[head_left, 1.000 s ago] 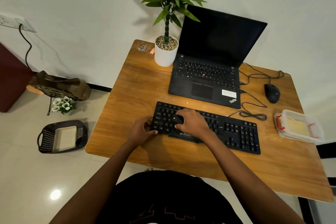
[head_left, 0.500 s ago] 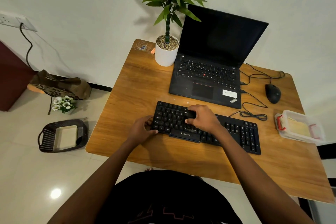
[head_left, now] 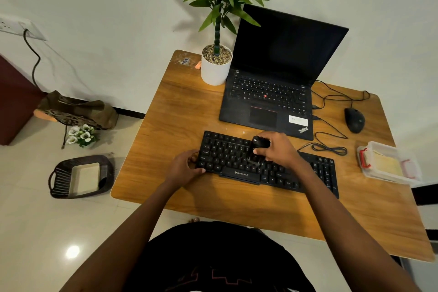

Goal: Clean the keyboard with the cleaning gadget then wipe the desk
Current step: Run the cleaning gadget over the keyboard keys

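Two grips share the work: the right grip [head_left: 280, 150] curls round the black cleaning gadget [head_left: 257, 148], whose lower end sits on the middle keys of the keyboard [head_left: 225, 153] beneath it, while the left grip [head_left: 186, 167] clasps the keyboard's left end on the tabletop [head_left: 184, 106]. Pressing too hard or dragging at a slant could, I judge, lever a keycap loose or skid the keyboard out of the left grip toward the laptop [head_left: 267, 102] just beyond the right grip; a wide sweep outward could snag the coiled cable [head_left: 329, 149] lying near that grip.
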